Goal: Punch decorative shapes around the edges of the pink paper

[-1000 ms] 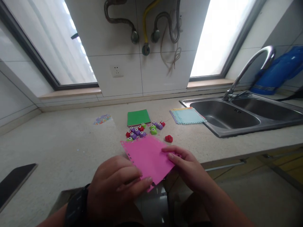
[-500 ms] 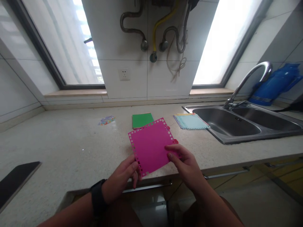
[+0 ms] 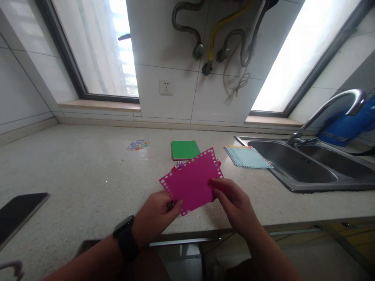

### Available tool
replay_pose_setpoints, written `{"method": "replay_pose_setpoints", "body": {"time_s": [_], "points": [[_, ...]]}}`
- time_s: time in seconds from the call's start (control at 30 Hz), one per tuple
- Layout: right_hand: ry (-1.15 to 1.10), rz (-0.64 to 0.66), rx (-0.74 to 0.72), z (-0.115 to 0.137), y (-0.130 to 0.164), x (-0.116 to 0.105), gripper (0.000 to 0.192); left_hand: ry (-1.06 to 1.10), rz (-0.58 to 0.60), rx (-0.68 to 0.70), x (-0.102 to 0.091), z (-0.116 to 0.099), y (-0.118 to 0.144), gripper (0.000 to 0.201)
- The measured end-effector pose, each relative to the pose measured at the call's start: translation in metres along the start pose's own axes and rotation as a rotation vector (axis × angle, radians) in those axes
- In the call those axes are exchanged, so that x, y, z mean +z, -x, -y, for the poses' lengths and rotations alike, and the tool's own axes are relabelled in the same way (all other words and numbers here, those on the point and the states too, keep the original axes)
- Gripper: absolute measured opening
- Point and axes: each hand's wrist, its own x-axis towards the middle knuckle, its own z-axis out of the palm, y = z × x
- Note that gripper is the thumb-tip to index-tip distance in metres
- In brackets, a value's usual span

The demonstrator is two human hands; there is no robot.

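I hold a square magenta paper sheet with punched edges (image 3: 191, 181) above the tabletop's (image 3: 73, 171) near edge, left hand (image 3: 156, 214) pinching its lower corner, right hand (image 3: 234, 205) its right side.

Bare countertop (image 3: 73, 171) lay open to the left, pink sheet (image 3: 191, 181) screened small punches behind, green pad (image 3: 185, 149), blue sheets (image 3: 249, 157) and sink (image 3: 293, 164) crowded the right.

Magenta paper sheet (image 3: 193, 180) with punched edges, held up over the counter's front edge.

The sheet is roughly square, rotated so one corner points to 1 o'clock, and tilted up toward the camera. Small heart and star cutouts line its borders. It is pinched at its 7 o'clock corner and its 4 o'clock edge.
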Motion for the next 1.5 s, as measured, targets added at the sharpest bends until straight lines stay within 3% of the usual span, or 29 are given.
{"method": "replay_pose_setpoints", "body": {"time_s": [0.17, 0.27, 0.37, 0.5, 0.6, 0.73, 0.87, 1.13, 1.5], "points": [[-0.039, 0.047, 0.06, -0.006, -0.009, 0.012, 0.034, 0.23, 0.21, -0.207, -0.001, 0.008, -0.003, 0.042], [-0.047, 0.112, 0.099, -0.008, -0.019, 0.013, 0.045, 0.262, 0.188, -0.271, -0.002, 0.009, -0.006, 0.046], [-0.081, 0.13, 0.103, -0.008, -0.033, 0.0, 0.055, 0.314, 0.147, -0.323, -0.003, 0.009, -0.01, 0.047], [0.415, -0.023, 0.018, -0.013, -0.045, -0.033, 0.039, 0.371, 0.155, -0.346, -0.006, 0.013, -0.014, 0.049], [0.772, 0.028, -0.13, -0.024, -0.04, -0.052, 0.025, 0.37, 0.166, -0.355, -0.006, 0.018, -0.015, 0.05], [0.944, 0.071, -0.091, -0.045, -0.026, -0.056, 0.025, 0.328, 0.176, -0.35, -0.008, 0.017, -0.015, 0.05], [1.0, 0.089, -0.087, -0.054, -0.025, -0.05, 0.023, 0.343, 0.178, -0.363, -0.012, 0.014, -0.017, 0.052], [1.035, 0.058, -0.119, -0.049, -0.023, -0.048, 0.021, 0.395, 0.196, -0.304, -0.012, 0.035, -0.018, 0.053], [0.982, -0.009, -0.062, -0.051, -0.024, -0.049, 0.024, 0.15, 0.228, -0.339, -0.014, 0.011, -0.016, 0.036]]}}
